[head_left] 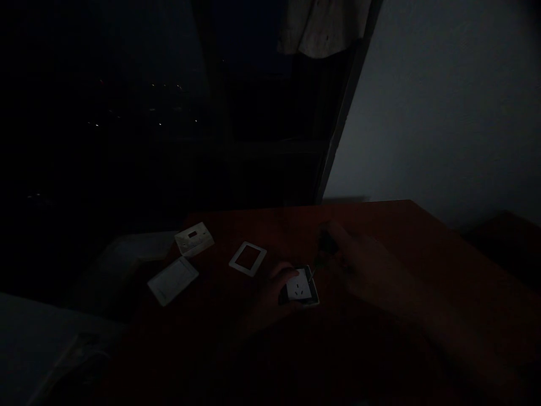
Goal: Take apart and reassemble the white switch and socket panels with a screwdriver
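In the dim head view, a wall socket (299, 286) with a white face and a dark surround lies on the reddish-brown table (372, 220). My left hand (276, 293) is closed around the socket's left side, fingers over its top and bottom edges. A screwdriver (326, 243) with a dark handle is gripped in my right hand (349, 254). Its thin metal shaft slants down to the socket's right edge; whether the tip sits in a screw I cannot tell. Left of the socket lies a white square frame (248, 259), apart from my hands.
Toward the table's left edge are a pale plate with a small slot (194, 239) and a white rectangular panel (173, 280). Behind the table stands a dark window (169, 113) with small lights beyond it. A pale wall (443, 113) rises at the right, beside hanging cloth (327, 28).
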`<state>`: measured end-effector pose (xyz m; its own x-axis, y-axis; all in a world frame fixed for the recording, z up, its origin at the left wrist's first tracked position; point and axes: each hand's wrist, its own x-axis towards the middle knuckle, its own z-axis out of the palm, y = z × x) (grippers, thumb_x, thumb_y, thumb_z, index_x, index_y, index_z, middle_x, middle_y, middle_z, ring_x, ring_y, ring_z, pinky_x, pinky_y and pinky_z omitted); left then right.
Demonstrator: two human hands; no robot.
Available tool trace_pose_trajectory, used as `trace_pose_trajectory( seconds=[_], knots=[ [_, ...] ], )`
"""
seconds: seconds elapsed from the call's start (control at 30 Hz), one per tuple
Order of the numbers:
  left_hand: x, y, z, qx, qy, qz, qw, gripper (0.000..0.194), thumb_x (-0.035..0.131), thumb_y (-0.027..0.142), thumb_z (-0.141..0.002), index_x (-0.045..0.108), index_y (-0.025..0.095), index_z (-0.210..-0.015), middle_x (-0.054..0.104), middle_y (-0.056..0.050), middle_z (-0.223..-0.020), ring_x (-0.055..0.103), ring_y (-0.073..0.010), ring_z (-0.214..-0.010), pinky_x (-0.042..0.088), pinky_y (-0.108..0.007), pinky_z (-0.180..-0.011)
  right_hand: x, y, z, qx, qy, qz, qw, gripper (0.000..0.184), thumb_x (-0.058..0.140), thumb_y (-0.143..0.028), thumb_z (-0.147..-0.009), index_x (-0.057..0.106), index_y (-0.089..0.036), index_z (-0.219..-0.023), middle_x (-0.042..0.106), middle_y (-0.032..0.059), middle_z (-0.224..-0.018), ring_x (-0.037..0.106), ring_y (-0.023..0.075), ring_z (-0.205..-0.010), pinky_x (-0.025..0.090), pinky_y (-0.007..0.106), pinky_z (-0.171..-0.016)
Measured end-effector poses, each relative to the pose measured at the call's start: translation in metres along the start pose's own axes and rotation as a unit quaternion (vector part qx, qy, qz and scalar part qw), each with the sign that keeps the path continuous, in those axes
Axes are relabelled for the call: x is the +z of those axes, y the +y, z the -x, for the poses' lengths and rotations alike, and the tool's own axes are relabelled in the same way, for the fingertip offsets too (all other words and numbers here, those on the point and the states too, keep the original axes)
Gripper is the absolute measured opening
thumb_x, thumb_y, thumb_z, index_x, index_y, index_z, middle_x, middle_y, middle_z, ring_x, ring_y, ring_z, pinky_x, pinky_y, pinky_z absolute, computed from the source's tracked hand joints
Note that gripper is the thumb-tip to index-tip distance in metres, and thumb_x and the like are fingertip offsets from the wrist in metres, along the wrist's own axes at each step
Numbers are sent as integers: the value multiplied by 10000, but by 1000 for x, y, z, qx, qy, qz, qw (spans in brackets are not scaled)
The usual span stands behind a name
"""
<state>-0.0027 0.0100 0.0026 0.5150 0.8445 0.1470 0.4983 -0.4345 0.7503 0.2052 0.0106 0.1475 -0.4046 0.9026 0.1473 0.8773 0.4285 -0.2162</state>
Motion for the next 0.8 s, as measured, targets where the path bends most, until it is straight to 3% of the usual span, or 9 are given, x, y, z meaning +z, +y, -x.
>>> trace_pose_trajectory(
  seconds=[0.23,0.47,0.63,0.73,0.8],
  knots=[
    [1,-1,0,3,0,1,1000,551,706,346,-766,500,302,-1275,445,-30,-1352,458,-258,-1205,413,-383,-989,9,-4,-3,43,58,78,994,253,464,-442,-898,503,-206,-980,696,65,-780,643,220,-583,277,265,-462],
    [3,-3,0,-8,-2,14,1000,564,727,386,-753,514,288,-1266,441,-48,-1363,453,-268,-1224,400,-399,-1018,10,0,0,33,62,57,996,289,456,-503,-899,513,-223,-936,690,36,-737,642,204,-558,296,251,-451],
    [-4,2,2,-8,2,5,1000,605,749,412,-732,511,282,-1273,433,-57,-1388,442,-277,-1255,388,-411,-1041,8,20,9,74,128,-51,988,320,539,-517,-843,573,-214,-938,698,36,-740,653,201,-597,416,276,-506],
    [-18,3,10,-39,38,-69,996,538,711,368,-779,508,287,-1271,450,-52,-1387,424,-279,-1277,379,-432,-1053,15,37,19,135,184,-153,961,339,597,-523,-794,593,-206,-914,691,49,-790,656,210,-669,478,296,-562],
    [-31,1,22,-97,68,-147,982,429,630,346,-852,517,280,-1261,479,-54,-1366,457,-271,-1249,402,-433,-1032,24,49,28,181,202,-231,935,338,621,-520,-773,587,-204,-887,672,45,-780,648,217,-689,499,307,-577]
  ],
)
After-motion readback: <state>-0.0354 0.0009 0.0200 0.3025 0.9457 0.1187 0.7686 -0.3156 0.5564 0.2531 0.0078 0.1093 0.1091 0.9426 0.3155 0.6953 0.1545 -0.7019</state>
